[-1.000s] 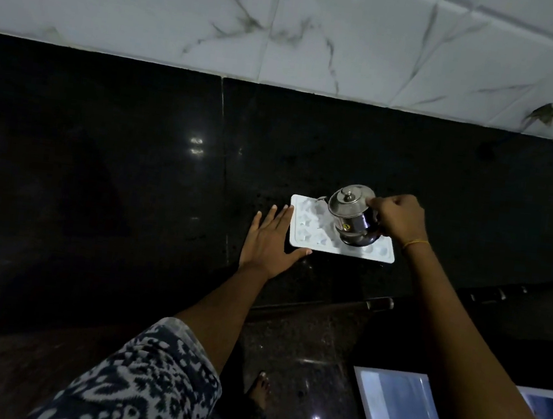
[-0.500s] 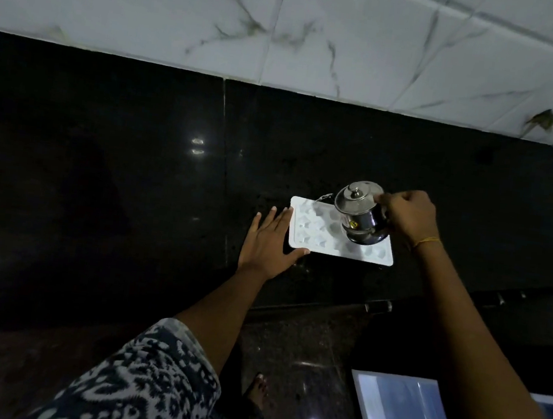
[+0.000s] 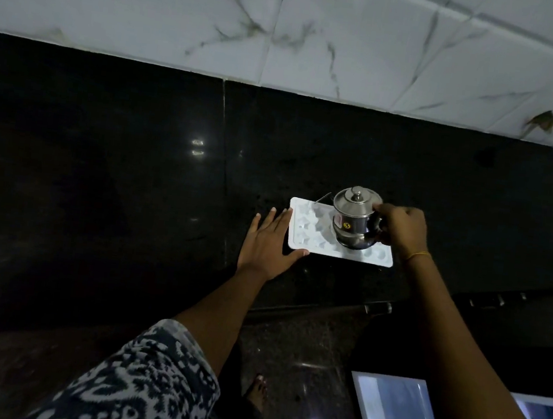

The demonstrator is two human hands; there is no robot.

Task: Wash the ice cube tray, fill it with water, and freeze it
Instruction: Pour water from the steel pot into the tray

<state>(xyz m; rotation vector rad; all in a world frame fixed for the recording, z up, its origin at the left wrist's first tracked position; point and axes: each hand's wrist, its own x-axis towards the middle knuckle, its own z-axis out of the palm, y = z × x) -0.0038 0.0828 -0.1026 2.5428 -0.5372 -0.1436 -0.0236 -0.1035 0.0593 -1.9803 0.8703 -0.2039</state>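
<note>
A white rectangular plastic ice cube tray (image 3: 303, 234) with moulded shaped cells is seen lying flat on the glossy black stone countertop (image 3: 100, 172), a little right of the frame's centre. The left hand (image 3: 269, 243) is laid flat on the countertop at the tray's left end, its fingers spread straight and its thumb touching the tray's lower left corner. A small lidded stainless-steel pot (image 3: 354, 221) with a thin spout, a knobbed lid and a round yellow sticker on its side is held over the right half of the tray. Its handle side is gripped by the right hand (image 3: 402, 228), whose fingers are curled round it; a thin yellow band (image 3: 418, 255) is worn on that wrist. White marble-veined wall tiles (image 3: 323, 25) fill the upper part of the frame. A patterned dark-and-white sleeve (image 3: 145, 384) is seen at lower left.
</note>
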